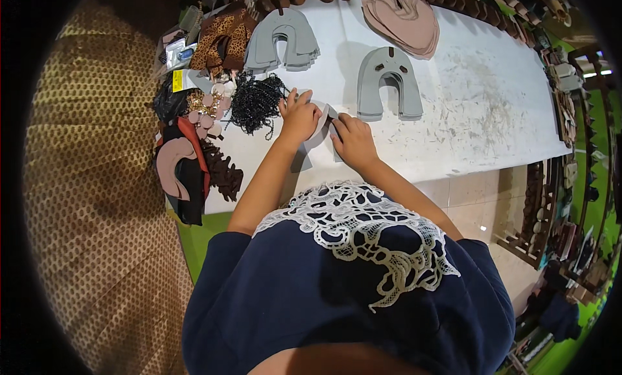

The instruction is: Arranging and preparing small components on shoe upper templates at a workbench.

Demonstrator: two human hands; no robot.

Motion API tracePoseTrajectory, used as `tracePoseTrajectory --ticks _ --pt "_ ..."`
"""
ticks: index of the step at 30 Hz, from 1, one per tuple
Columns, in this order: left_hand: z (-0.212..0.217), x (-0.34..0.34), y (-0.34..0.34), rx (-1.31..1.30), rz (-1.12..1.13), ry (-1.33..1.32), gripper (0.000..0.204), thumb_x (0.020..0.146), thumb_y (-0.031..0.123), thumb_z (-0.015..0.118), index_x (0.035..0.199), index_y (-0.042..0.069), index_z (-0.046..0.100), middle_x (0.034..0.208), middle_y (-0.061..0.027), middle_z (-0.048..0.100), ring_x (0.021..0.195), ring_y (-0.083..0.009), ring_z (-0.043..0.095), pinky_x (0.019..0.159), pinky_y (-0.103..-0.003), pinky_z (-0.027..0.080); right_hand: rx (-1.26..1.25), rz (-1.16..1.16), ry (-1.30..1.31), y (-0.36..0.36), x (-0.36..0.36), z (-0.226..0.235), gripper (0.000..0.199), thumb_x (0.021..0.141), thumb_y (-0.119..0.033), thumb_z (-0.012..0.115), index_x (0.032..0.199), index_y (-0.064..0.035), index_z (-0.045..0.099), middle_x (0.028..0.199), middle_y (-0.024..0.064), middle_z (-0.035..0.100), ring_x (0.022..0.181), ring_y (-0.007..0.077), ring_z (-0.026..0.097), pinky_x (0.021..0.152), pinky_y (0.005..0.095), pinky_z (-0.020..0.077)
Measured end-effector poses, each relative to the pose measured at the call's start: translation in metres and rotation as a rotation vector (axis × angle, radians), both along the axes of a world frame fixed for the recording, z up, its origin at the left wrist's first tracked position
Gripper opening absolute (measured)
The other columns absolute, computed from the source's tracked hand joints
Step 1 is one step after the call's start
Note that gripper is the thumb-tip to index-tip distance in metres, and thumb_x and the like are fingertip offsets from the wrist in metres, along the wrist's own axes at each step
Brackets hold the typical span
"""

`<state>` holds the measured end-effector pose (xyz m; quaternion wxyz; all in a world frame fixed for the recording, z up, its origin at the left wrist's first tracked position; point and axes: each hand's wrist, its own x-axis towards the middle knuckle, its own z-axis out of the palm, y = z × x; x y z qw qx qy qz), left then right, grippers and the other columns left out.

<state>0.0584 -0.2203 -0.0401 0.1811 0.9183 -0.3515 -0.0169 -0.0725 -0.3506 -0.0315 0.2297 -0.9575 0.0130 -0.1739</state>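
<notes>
In the head view, both hands meet over a pale, curved cut piece (322, 119) lying flat on the white worktable (492, 116), just in front of the person's chest. The left hand (299, 116) presses down on the upper left part of the piece, fingers bent and spread over it, pinning it more than gripping it; the right hand (353, 140) lies on its lower right part, fingers curled and close together, fingertips pushing at the edge. How firmly either hand has hold cannot be told from here. The piece could slide or crease if one hand presses harder than the other, since it is thin and lies on a smooth top. The black bead tangle (257, 103) sits just beside the left hand, and a sweep of the wrist that way could drag strands onto the piece or knock the pink petal trims (210, 109) about. The grey horseshoe stack (389, 83) lies near the right hand's far side and could be nudged out of line by a push forward. Open room lies to the right, where the tabletop is bare though scuffed, out to its far edge. The near table edge runs close under the forearms, so a piece pulled toward the body could slip off.
</notes>
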Motion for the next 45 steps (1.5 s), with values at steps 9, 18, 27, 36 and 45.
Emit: tracePoseTrajectory --ticks 9,18,27,36,45 --pt "0.003 0.004 0.002 0.023 0.036 -0.016 0.007 0.077 0.019 0.062 0.077 0.013 0.067 0.131 -0.0087 0.049 0.128 -0.0391 0.030 0.098 -0.065 0.017 0.008 0.021 0.041 0.000 -0.001 0.003 0.036 0.080 -0.021 0.059 0.114 -0.0102 0.058 0.115 0.0095 0.052 0.101 0.0262 0.051 0.085 0.0402 0.0389" --pt "0.009 0.010 0.004 0.036 0.020 -0.002 0.015 0.079 0.023 0.060 0.076 0.010 0.066 0.129 -0.0093 0.049 0.128 -0.0394 0.029 0.098 -0.065 0.017 -0.061 0.017 0.043 0.000 0.000 0.001 0.040 0.081 -0.021 0.057 0.120 -0.0152 0.057 0.118 0.0085 0.051 0.100 0.0252 0.050 0.085 0.0403 0.0392" --pt "0.030 0.013 0.001 -0.058 0.089 0.227 0.037 0.087 0.041 0.049 0.087 0.009 0.070 0.133 -0.0117 0.046 0.131 -0.0390 0.023 0.102 -0.062 0.012 -0.085 0.019 0.058 0.000 0.000 -0.001 0.041 0.081 -0.022 0.055 0.122 -0.0162 0.056 0.119 0.0082 0.051 0.099 0.0251 0.049 0.084 0.0399 0.0389" --pt "0.024 0.011 -0.006 0.271 0.112 0.360 0.052 0.076 0.046 0.056 0.101 0.002 0.067 0.147 -0.0142 0.025 0.135 -0.0423 0.010 0.103 -0.063 0.007 -0.094 0.020 0.067 0.002 0.002 -0.002 0.040 0.082 -0.023 0.055 0.121 -0.0173 0.056 0.121 0.0077 0.050 0.101 0.0255 0.048 0.085 0.0402 0.0380" --pt "0.034 0.007 -0.012 0.349 0.150 0.346 0.040 0.073 0.031 0.058 0.104 0.007 0.066 0.148 -0.0151 0.023 0.137 -0.0410 0.009 0.101 -0.067 0.007 -0.100 0.011 0.073 0.002 0.001 -0.002 0.040 0.081 -0.023 0.055 0.121 -0.0167 0.056 0.121 0.0078 0.050 0.102 0.0256 0.048 0.085 0.0402 0.0378"
